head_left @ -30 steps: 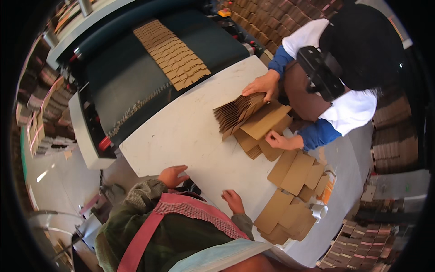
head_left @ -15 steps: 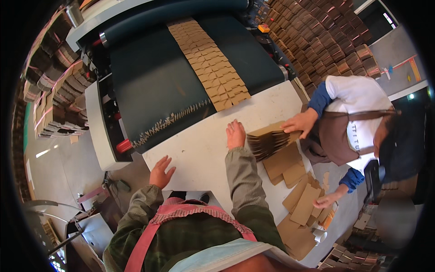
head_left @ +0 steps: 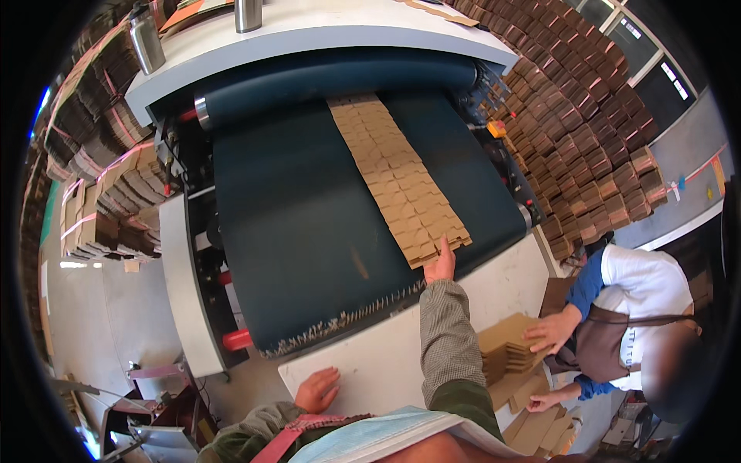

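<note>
A long overlapping row of flat folded cardboard blanks lies on a dark green conveyor belt. My right hand is at the row's near end, its thumb over the last blanks and its other fingers mostly hidden beneath them. My left hand is over the left part of the white table, empty, with fingers stretched out. To the right, a co-worker's hand rests on a fanned stack of cardboard blanks; their other hand is lower, near more loose blanks.
A dark roller spans the belt's far end, below a white machine top with two metal bottles on it. Bundled cardboard is piled at the left and far right. A red roller end juts out beside the belt.
My right hand has reached forward from the table to the row's near end and taken hold there. The view has shifted, showing more of the machine's far side. My left hand stays over the table.
</note>
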Action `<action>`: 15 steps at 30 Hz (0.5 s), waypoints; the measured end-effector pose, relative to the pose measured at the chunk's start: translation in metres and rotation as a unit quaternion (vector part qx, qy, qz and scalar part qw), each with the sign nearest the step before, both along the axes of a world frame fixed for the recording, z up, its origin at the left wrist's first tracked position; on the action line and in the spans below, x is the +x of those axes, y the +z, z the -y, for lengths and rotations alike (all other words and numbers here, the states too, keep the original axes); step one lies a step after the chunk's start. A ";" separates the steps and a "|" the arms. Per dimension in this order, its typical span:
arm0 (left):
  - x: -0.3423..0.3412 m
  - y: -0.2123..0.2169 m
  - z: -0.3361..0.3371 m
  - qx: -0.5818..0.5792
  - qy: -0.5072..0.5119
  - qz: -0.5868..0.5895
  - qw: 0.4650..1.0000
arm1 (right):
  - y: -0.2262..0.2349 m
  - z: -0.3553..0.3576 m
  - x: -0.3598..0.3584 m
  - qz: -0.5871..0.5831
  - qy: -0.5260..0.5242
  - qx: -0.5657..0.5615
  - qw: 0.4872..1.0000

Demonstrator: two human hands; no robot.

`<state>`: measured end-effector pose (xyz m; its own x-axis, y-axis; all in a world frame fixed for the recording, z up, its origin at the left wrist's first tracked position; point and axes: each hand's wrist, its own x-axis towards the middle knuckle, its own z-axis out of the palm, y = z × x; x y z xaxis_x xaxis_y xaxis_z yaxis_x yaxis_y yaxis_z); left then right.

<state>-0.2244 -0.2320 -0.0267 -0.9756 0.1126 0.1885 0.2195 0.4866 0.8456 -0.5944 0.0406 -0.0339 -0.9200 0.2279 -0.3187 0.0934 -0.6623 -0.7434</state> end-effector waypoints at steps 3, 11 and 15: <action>0.003 -0.030 0.004 0.087 0.023 0.008 0.996 | 0.023 0.042 -0.056 -0.014 0.027 -0.018 0.999; -0.061 0.046 0.063 0.261 -0.053 0.348 0.899 | 0.001 0.143 -0.180 0.019 0.027 -0.057 0.998; -0.166 0.128 0.151 0.282 -0.009 0.309 0.908 | -0.001 0.174 -0.211 0.006 0.031 -0.080 0.996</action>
<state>-0.3903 -0.3832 0.1010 -0.9134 0.1862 -0.3621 -0.3786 -0.0608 0.9236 -0.8055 -0.1335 -0.0353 -0.9267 0.1167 -0.3572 0.1454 -0.7651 -0.6273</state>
